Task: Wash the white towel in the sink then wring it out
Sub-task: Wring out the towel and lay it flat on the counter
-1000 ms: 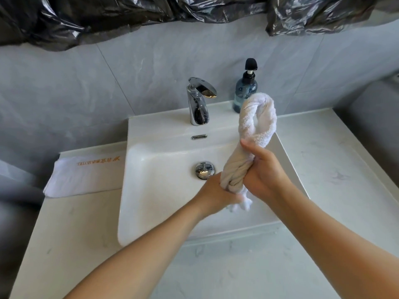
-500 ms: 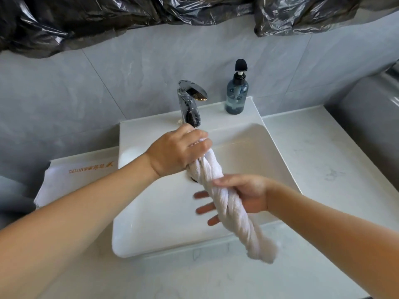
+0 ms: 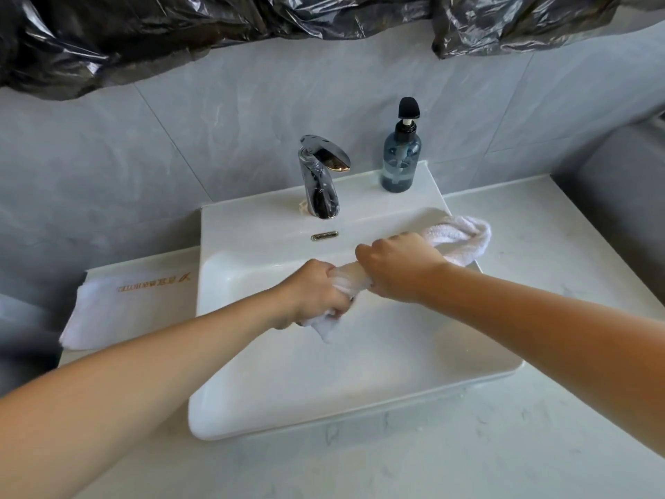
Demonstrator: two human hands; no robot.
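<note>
Head view:
Towel point(image 3: 464, 239): twisted into a rope and held level over the sink point(image 3: 252, 408), so wrung water should fall into the basin; its looped end sticks out past the right rim, over the table point(image 3: 539, 282).
Left hand point(image 3: 316, 293): fist closed round the near end; a loose tail hangs below it.
Right hand point(image 3: 399, 268): fist closed round the middle, just beside the left (a close grip suits tight twisting).
Tap point(image 3: 320, 174): no water seen running; washing looks done.
Spare folded towel point(image 3: 126, 304): on the table left of the sink, apart.
</note>
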